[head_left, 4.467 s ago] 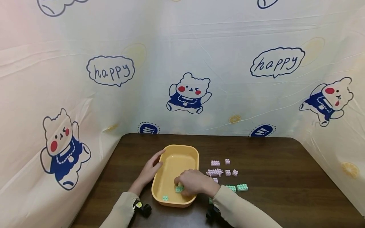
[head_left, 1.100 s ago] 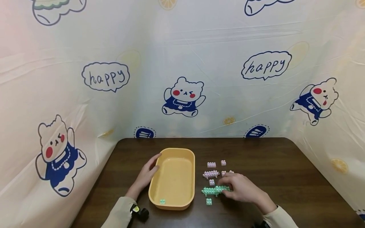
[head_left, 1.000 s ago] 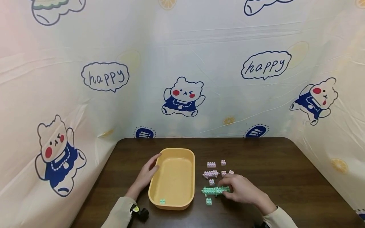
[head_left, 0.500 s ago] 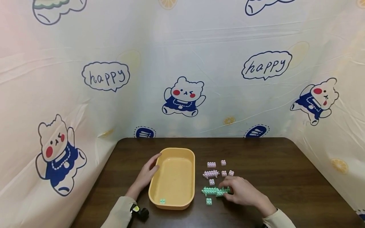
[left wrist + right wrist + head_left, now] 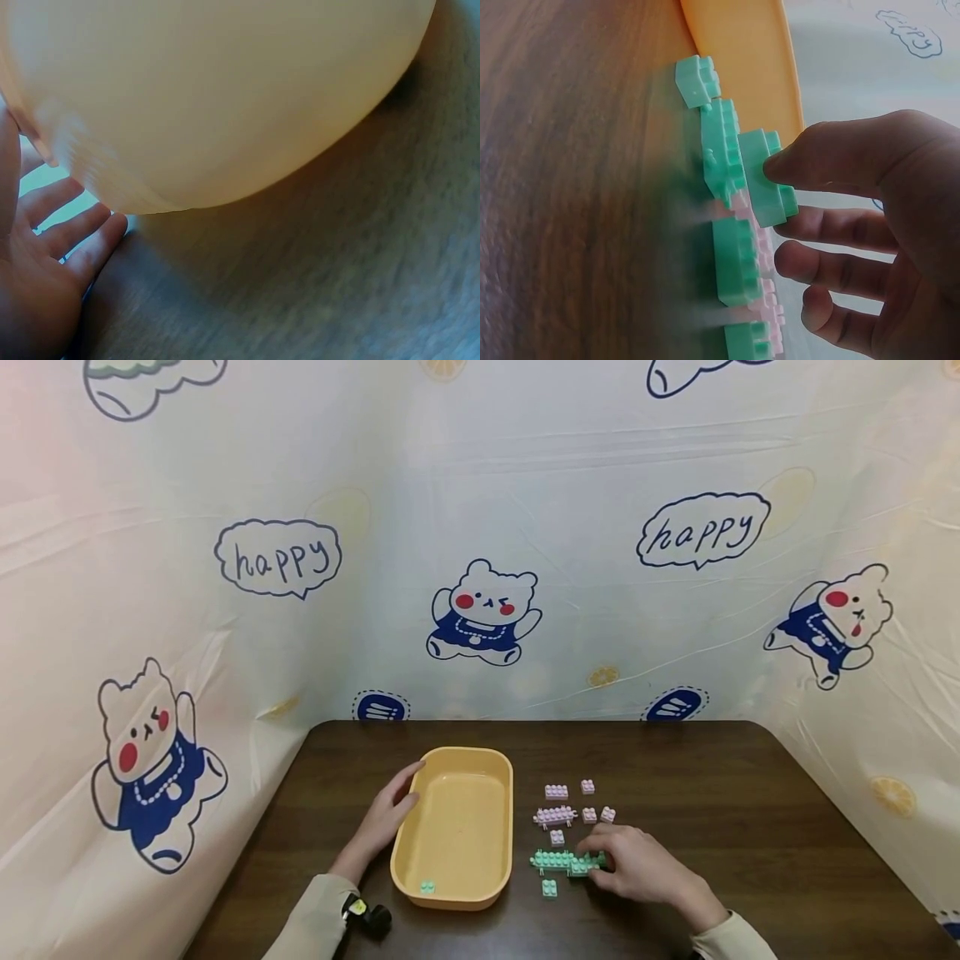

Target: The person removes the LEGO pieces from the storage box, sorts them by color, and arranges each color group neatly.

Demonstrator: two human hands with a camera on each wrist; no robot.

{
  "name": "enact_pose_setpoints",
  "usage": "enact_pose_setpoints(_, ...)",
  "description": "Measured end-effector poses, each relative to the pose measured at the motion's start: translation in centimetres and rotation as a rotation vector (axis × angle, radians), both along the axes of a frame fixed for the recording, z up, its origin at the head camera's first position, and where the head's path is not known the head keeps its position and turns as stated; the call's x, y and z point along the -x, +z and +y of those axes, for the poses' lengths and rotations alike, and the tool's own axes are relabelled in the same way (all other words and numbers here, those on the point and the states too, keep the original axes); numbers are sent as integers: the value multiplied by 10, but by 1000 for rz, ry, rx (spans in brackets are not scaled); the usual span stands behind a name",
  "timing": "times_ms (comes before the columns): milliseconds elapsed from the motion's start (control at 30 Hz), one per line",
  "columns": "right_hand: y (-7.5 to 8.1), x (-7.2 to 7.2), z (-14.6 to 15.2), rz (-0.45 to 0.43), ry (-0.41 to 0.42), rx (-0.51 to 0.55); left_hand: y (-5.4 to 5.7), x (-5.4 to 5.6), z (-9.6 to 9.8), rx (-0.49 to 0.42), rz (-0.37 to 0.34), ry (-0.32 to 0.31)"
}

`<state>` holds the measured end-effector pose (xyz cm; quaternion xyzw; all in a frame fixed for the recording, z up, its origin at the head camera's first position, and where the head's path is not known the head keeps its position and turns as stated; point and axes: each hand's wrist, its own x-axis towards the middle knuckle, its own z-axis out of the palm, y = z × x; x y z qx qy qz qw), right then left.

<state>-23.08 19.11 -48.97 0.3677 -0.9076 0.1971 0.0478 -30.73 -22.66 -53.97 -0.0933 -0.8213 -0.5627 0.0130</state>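
My right hand (image 5: 637, 864) pinches a green toy building brick (image 5: 759, 178) between thumb and fingertips, over the right part of the green row. Beside that brick is a longer green brick with side pegs (image 5: 551, 860). A small green brick (image 5: 550, 889) sits nearer the front edge. In the right wrist view, two more green bricks (image 5: 735, 259) stand below the held one; my hand mostly hides them in the head view. My left hand (image 5: 382, 818) rests at the left rim of a yellow tray (image 5: 400, 852), its fingers fairly straight against the outer wall.
One small green brick (image 5: 427, 887) lies inside the tray at its near left corner. Several pink bricks (image 5: 556, 792) lie behind the green ones, including a pink long brick with side pegs (image 5: 555, 816). A patterned curtain (image 5: 600, 610) surrounds the dark wooden table (image 5: 690, 777).
My right hand has moved from inside the tray to the green row on the right; one green brick has left the tray. The pinched brick has since shifted slightly toward the front. My left hand stays at the tray.
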Motion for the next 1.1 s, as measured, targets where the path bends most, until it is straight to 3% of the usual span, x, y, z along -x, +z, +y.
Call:
enact_pose_setpoints(200,1,-1,5,-19,-4,1,1,0,-1,3,11,-11)
enact_pose_setpoints(433,-2,-3,8,-70,-6,0,25,-11,1,-13,-24,-72)
enact_pose_setpoints(700,-5,-7,6,-83,18,0,1,0,-1,2,14,-35)
enact_pose_setpoints(1100,-12,-15,1,-69,33,-9,-2,1,1,-1,6,1)
